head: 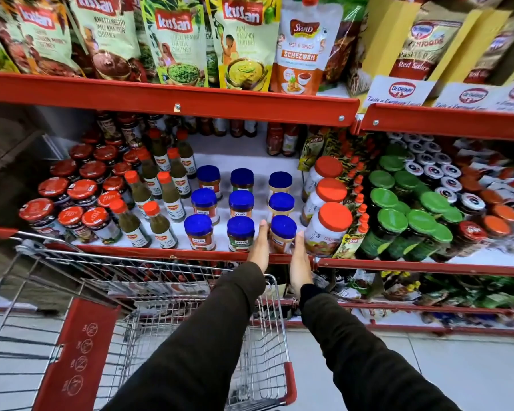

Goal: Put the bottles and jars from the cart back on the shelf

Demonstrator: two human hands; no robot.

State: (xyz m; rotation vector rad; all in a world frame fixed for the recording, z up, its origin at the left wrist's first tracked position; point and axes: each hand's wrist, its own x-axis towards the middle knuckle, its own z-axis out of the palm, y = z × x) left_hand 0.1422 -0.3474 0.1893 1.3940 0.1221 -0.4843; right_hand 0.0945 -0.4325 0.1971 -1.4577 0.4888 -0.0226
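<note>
A blue-lidded jar [282, 232] stands at the front of the middle shelf [149, 251], last in the right-hand row of blue-lidded jars [241, 203]. My left hand [260, 247] lies flat against its left side and my right hand [300, 262] against its right side, so the jar is held between both palms with fingers stretched out. Both dark sleeves reach over the wire cart [161, 280], which stands against the shelf. No bottle or jar shows in the visible part of the cart's basket.
Green sauce bottles [161, 200] and red-lidded jars [80, 191] fill the shelf to the left. Large orange-lidded jars [330, 215] and green-lidded jars [398, 215] crowd the right. Pouches [175, 40] hang on the shelf above. White shelf floor shows behind the blue jars.
</note>
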